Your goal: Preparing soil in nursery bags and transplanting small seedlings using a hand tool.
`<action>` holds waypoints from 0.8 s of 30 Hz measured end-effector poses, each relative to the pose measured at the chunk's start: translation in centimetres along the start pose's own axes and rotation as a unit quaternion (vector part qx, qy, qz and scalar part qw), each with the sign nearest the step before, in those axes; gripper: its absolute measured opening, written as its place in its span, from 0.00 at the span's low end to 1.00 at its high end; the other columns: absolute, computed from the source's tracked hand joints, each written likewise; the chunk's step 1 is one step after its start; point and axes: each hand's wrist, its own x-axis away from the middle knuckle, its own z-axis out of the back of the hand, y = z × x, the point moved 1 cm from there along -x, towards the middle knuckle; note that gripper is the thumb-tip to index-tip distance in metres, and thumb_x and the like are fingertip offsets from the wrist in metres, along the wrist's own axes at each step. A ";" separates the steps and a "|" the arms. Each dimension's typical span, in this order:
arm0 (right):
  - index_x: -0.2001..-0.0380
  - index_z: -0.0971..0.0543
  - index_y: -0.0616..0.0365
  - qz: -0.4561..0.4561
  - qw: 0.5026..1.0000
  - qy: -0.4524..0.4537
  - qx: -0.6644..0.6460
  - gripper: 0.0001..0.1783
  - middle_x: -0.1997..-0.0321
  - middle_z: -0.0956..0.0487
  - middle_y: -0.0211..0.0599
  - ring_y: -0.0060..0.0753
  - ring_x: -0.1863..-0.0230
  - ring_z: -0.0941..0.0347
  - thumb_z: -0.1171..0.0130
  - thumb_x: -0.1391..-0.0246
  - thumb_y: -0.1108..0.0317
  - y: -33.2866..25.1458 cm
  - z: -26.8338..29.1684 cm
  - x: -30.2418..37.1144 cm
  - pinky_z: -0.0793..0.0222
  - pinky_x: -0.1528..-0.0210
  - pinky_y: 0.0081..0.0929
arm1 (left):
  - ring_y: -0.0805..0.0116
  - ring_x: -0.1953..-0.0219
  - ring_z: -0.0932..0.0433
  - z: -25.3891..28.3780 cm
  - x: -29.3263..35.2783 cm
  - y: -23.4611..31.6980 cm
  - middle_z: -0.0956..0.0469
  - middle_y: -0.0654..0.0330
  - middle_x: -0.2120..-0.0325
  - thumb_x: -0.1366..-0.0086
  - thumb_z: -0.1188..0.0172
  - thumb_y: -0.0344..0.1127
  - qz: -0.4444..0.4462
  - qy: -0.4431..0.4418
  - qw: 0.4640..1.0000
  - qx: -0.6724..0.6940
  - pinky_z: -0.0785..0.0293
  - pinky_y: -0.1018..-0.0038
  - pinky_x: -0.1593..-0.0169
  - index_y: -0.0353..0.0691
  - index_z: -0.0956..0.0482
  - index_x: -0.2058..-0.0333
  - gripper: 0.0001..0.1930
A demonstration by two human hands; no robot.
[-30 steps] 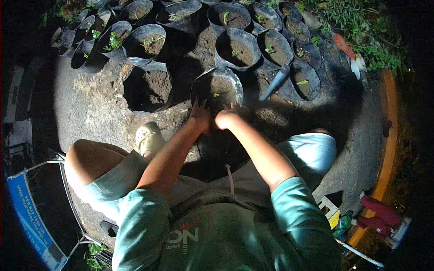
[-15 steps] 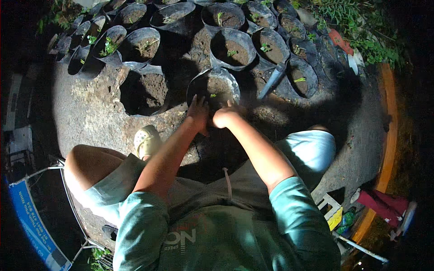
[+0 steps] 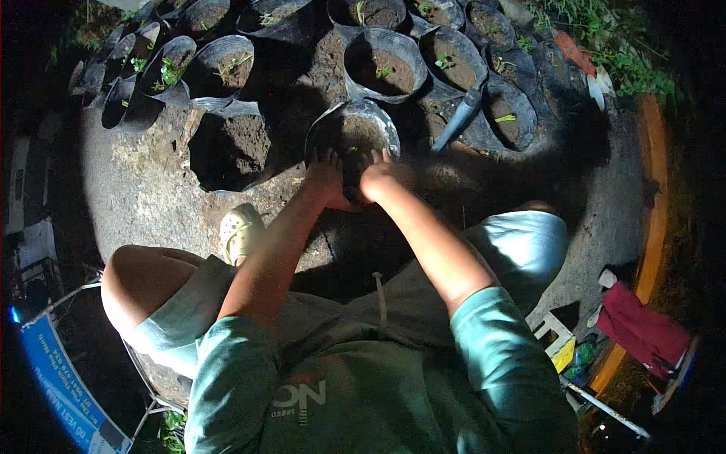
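A black plastic grow bag (image 3: pixel 390 125) with brown soil stands upright in front of me, a small green sprout (image 3: pixel 354 150) near the middle of its soil. At its near rim, my left hand (image 3: pixel 327 181) reaches over the left part, fingers over the edge and thumb low on the outer side. My right hand (image 3: pixel 378 178) grips the same rim a little to the right, with fingertips toward the soil. Shadow hides the near wall of the bag and part of both thumbs. A wider soil-filled bag (image 3: pixel 198 151) is left of my hands.
Several more black bags with seedlings (image 3: pixel 384 70) fill the far side in rows. A dark blue-grey tube-like thing (image 3: pixel 457 121) leans between bags at right. My clog-covered foot (image 3: pixel 240 231) is at left. An orange edge (image 3: pixel 656 166) borders the ground at right, near a dark red cloth (image 3: pixel 639 325).
Both hands stay at the bag's near rim, and their fingers now reach slightly farther over it. The view has shifted a little, so the bags appear higher.
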 end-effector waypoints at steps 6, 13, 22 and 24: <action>0.43 0.45 0.57 0.140 0.988 -0.002 -0.067 0.27 0.40 0.40 0.34 0.29 0.39 0.47 0.67 0.41 0.55 1.2 -2.7 -0.2 0.65 0.34 0.30 | 0.50 0.37 0.60 2.0 0.0 0.5 0.53 0.44 0.40 0.70 0.51 0.80 -0.004 -0.029 0.990 -0.137 0.68 0.47 0.39 0.31 0.51 0.42 0.65; 0.40 0.55 0.59 0.078 0.981 -0.080 -0.160 0.28 0.37 0.47 0.36 0.37 0.37 0.50 0.75 0.47 0.79 -2.7 -4.5 3.5 0.57 0.36 0.27 | 0.51 0.37 0.61 2.4 -0.7 0.1 0.53 0.45 0.41 0.75 0.47 0.78 0.016 0.001 0.994 -0.109 0.67 0.47 0.40 0.27 0.49 0.44 0.67; 0.43 0.41 0.56 0.191 0.961 -0.061 0.193 0.25 0.36 0.48 0.33 0.34 0.36 0.52 0.70 0.47 0.78 -1.8 -1.6 -0.2 0.54 0.38 0.25 | 0.52 0.37 0.58 1.3 -2.4 -0.5 0.50 0.45 0.41 0.76 0.45 0.77 -0.005 0.001 0.995 -0.096 0.69 0.45 0.40 0.27 0.49 0.44 0.67; 0.45 0.38 0.56 0.201 0.947 -0.032 0.250 0.24 0.37 0.45 0.32 0.31 0.37 0.50 0.69 0.46 0.78 -1.7 -1.2 -1.0 0.54 0.39 0.23 | 0.52 0.37 0.58 1.3 -2.4 -0.6 0.49 0.45 0.42 0.76 0.45 0.78 -0.002 -0.004 0.997 -0.082 0.69 0.44 0.40 0.27 0.48 0.44 0.67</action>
